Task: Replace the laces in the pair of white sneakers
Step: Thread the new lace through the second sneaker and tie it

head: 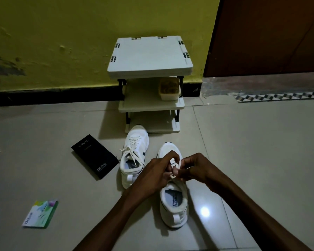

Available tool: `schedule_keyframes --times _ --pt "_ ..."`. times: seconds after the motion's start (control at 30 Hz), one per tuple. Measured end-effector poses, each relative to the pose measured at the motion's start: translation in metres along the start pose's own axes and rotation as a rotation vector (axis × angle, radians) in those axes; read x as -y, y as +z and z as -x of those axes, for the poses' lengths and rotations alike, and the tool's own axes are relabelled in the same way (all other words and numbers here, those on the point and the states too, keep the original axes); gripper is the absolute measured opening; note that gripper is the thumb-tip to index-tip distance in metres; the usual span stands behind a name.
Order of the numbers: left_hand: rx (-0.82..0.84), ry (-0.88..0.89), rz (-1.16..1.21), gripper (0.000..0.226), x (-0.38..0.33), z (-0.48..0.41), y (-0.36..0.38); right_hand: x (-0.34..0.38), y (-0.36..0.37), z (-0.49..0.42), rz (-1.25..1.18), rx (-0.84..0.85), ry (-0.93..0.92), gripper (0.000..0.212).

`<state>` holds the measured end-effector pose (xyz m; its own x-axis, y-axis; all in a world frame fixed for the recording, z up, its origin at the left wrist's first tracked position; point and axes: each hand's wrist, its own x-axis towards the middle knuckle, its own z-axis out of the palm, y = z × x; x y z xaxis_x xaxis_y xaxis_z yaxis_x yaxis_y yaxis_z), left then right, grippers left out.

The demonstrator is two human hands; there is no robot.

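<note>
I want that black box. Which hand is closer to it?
Left. The left hand, pinching the lace, is right of the black Vivo box; the right hand sits beyond it, farther away.

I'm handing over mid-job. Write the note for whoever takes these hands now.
Left hand: pinching the white lace over the eyelets of the nearer sneaker.
Right hand: pinching the same lace from the other side.
Both shoes stand on the tiled floor. The farther sneaker is laced, ends loose.
Done: cannot tell old laces from new.
Left: probably finish the nearer sneaker, then tie both.
</note>
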<state>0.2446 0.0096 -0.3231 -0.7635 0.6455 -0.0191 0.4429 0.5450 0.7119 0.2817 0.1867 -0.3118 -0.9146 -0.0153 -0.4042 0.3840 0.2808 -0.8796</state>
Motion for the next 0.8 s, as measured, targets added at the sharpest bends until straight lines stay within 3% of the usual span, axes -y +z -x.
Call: schedule_keyframes --times 0.13,0.33,0.43,0.57,0.63,0.73,0.8 --pt "0.009 -0.041 0.026 0.05 0.001 -0.003 -0.003 0.004 0.005 -0.001 0.246 -0.088 -0.092 0.009" --pt "-0.004 -0.054 0.045 0.04 0.004 -0.005 -0.003 0.001 0.03 0.008 0.873 -0.367 -0.529 0.011" --pt "0.017 -0.097 0.125 0.035 0.007 -0.004 -0.003 -0.013 0.038 0.012 0.95 -0.452 -0.618 0.03" --pt "0.023 -0.264 0.352 0.013 0.005 -0.002 -0.005 -0.027 0.041 0.015 0.895 -0.569 -0.723 0.026" --pt "0.056 -0.376 0.494 0.022 0.002 -0.006 -0.004 -0.027 0.042 0.017 0.859 -0.584 -0.787 0.02" --pt "0.153 -0.445 0.576 0.026 -0.002 -0.011 -0.004 -0.028 0.043 0.018 0.854 -0.534 -0.795 0.038" --pt "0.143 -0.502 0.628 0.024 -0.003 -0.013 -0.004 -0.028 0.042 0.018 0.855 -0.51 -0.758 0.035"
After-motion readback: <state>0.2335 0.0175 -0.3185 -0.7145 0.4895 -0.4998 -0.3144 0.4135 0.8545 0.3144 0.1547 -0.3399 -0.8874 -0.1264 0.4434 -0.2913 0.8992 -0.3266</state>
